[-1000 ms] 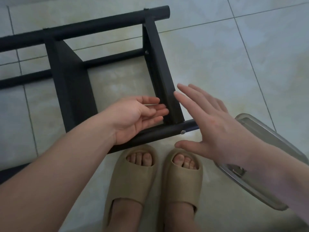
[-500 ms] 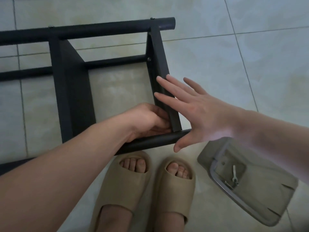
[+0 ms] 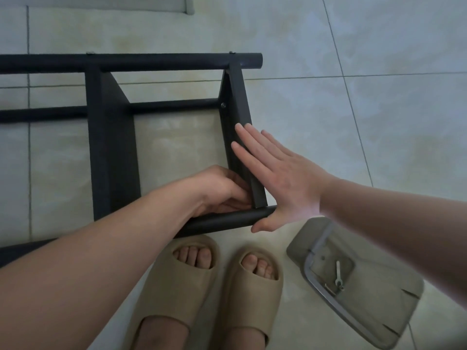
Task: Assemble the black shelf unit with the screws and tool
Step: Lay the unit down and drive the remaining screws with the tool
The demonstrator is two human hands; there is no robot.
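Step (judged): end joint being fastened | black shelf unit (image 3: 111, 147) laid on floor, centre-left of frame | right hand (image 3: 283, 178) spread flat against end bar (image 3: 238, 97) | left hand (image 3: 222, 190) curled at lower corner joint, contents cannot be told | next: tool (image 3: 338, 272) in tray (image 3: 308, 274), lower right, probably to be fetched.

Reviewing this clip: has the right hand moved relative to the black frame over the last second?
Yes. The right hand has shifted left, from beside the end bar to lying flat against it.
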